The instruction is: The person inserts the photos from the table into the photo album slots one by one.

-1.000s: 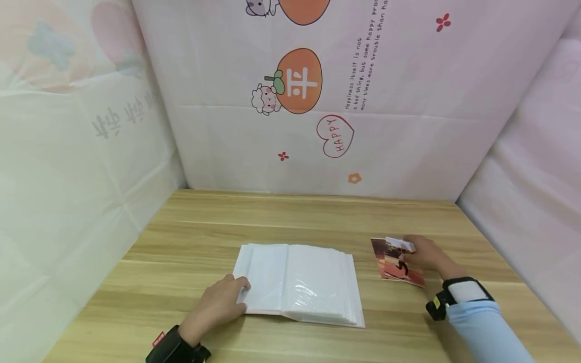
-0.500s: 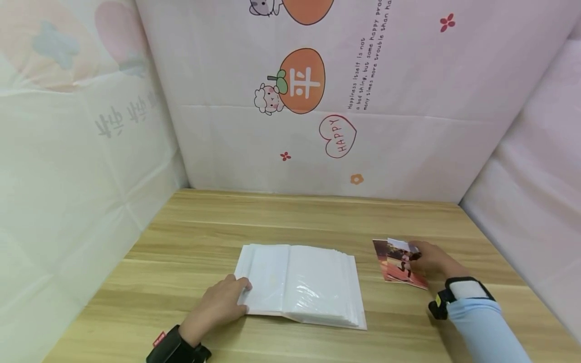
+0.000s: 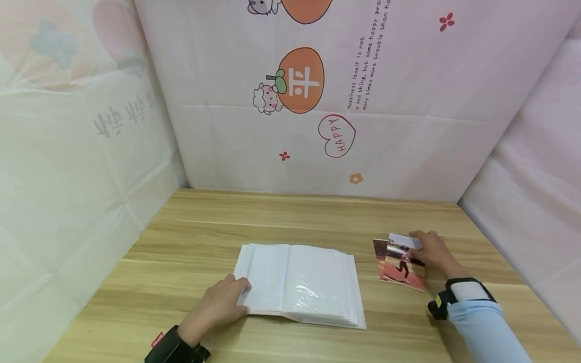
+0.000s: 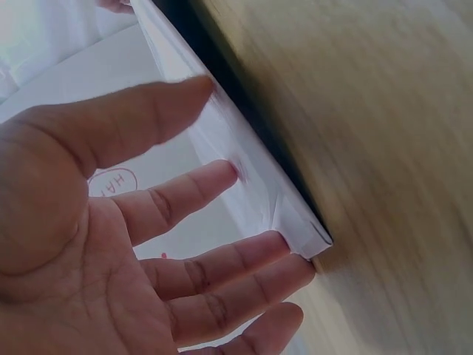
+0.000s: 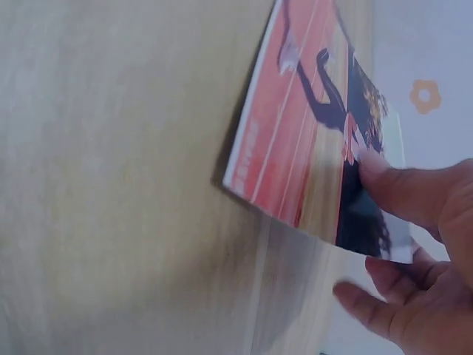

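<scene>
Plainly, two bare hands at work over a wood-grain table [image 3: 295,217]. From my remote post I log a white album [image 3: 313,282] spread flat near the middle, pages pale, glare on the right-hand one. Left hand [image 3: 220,302] rests at its left edge, grasping nothing: the left wrist view gives me fingers extended and relaxed, fingertips touching the page, thumb tip at the album's near edge. Right hand [image 3: 431,249], well apart from it, pinches a photo [image 3: 403,267] of a running figure on a red track, thumb on the printed face, other fingers behind. I place this photo to the right of the album, not touching it; in the right wrist view it stands tilted, but I cannot tell whether its lower edge meets the wood. A second, darker red photo [image 3: 379,249] lies partly hidden behind it, on the album side. Black wristband [image 3: 174,348] on the left; light blue sleeve [image 3: 487,327] on the right. Behind, I note a white printed cloth [image 3: 227,151] bearing a red heart [image 3: 337,136] marked HAPPY.
</scene>
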Demonstrator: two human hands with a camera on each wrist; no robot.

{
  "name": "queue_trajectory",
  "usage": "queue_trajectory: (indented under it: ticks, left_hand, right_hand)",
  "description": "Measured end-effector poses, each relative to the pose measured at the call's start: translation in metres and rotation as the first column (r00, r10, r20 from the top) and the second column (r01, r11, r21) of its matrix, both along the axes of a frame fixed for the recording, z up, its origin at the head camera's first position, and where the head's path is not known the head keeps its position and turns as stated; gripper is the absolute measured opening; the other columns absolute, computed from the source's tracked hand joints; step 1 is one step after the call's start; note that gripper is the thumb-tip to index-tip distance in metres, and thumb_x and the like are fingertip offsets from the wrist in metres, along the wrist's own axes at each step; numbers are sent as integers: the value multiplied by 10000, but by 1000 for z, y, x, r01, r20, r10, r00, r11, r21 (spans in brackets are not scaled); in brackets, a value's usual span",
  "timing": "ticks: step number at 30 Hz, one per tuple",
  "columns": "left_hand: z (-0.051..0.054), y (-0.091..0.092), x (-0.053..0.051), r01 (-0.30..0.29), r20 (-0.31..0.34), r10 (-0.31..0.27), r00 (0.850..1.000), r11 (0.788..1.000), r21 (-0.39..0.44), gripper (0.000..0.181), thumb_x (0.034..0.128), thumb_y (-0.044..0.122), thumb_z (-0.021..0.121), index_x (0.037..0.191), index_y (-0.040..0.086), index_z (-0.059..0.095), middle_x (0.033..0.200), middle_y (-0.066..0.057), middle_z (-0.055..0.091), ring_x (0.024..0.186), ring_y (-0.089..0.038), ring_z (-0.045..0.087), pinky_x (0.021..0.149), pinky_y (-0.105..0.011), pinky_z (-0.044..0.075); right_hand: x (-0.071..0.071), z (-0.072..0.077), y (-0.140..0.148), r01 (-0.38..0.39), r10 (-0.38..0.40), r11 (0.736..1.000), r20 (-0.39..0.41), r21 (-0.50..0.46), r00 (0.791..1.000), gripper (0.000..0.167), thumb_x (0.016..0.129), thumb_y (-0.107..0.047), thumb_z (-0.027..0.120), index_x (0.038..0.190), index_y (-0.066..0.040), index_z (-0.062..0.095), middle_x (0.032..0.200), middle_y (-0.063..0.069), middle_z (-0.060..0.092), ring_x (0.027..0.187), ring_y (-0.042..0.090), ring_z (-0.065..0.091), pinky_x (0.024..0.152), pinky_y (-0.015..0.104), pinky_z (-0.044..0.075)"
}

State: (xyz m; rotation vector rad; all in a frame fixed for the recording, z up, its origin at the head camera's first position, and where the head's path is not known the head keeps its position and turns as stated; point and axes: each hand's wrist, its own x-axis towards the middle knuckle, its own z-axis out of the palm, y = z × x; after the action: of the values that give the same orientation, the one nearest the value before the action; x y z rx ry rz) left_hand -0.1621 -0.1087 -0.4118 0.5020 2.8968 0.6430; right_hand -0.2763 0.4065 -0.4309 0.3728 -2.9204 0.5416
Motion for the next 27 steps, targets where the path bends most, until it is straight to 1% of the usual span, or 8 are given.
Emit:
queue_trajectory:
  ticks: [3, 5, 7, 14, 20, 25, 27]
  left_hand:
    - [1, -1, 0, 1, 4, -1, 1000, 1000, 11, 469, 663, 195, 820, 1057, 43, 617, 905, -104, 511, 712, -206, 445, 605, -388, 403]
    - [1, -1, 0, 2, 5, -2, 1000, 1000, 15, 507, 635, 203, 838, 1060, 40, 614, 901, -104, 507, 712, -209, 444, 610, -386, 400]
    - [1, -1, 1, 3, 5, -3, 1000, 1000, 18, 536, 611, 200, 850, 1063, 38, 612, 899, -106, 504, 710, -210, 443, 613, -383, 399]
    - [0, -1, 1, 9, -2, -9, 1000, 1000, 15, 556, 579, 176, 861, 1057, 42, 609, 908, -115, 506, 719, -213, 450, 624, -386, 406]
    - [-4, -2, 0, 19, -10, -19, 1000, 1000, 16, 556, 580, 175, 858, 1059, 42, 609, 904, -110, 505, 717, -207, 451, 615, -376, 406]
    - [-5, -3, 0, 21, 2, -22, 1000, 999, 24, 565, 573, 143, 853, 1069, 51, 600, 915, -107, 493, 741, -214, 453, 615, -377, 410]
    - [-5, -3, 0, 20, 1, -20, 1000, 1000, 23, 567, 569, 129, 851, 1071, 55, 597, 915, -104, 488, 746, -217, 451, 613, -375, 409]
  right_hand:
    - [0, 4, -3, 13, -14, 998, -20, -55, 1000, 354, 740, 8, 697, 1012, 189, 559, 905, 334, 563, 836, 452, 509, 714, 563, 402]
    - [0, 5, -4, 19, -22, 996, -29, -84, 999, 307, 740, 23, 693, 972, 181, 570, 878, 322, 573, 813, 444, 528, 698, 564, 419]
    - [1, 5, -5, 30, -33, 994, -29, -105, 999, 284, 747, 25, 687, 964, 168, 574, 872, 309, 580, 809, 438, 539, 701, 564, 422]
    - [5, 3, -7, 56, -58, 990, -11, -131, 998, 261, 782, 27, 648, 999, 137, 553, 906, 296, 577, 840, 435, 543, 726, 572, 415]
    - [7, 6, -9, 62, -63, 987, -2, -146, 998, 271, 819, 25, 613, 1050, 144, 537, 953, 324, 566, 863, 450, 534, 730, 576, 409]
    - [9, 14, -12, 96, -100, 971, -7, -220, 995, 286, 865, 31, 537, 1131, 135, 525, 1018, 347, 550, 911, 452, 514, 745, 558, 394]
    - [9, 18, -14, 107, -112, 962, -7, -252, 994, 301, 878, 30, 515, 1164, 127, 517, 1045, 349, 543, 957, 458, 501, 756, 545, 390]
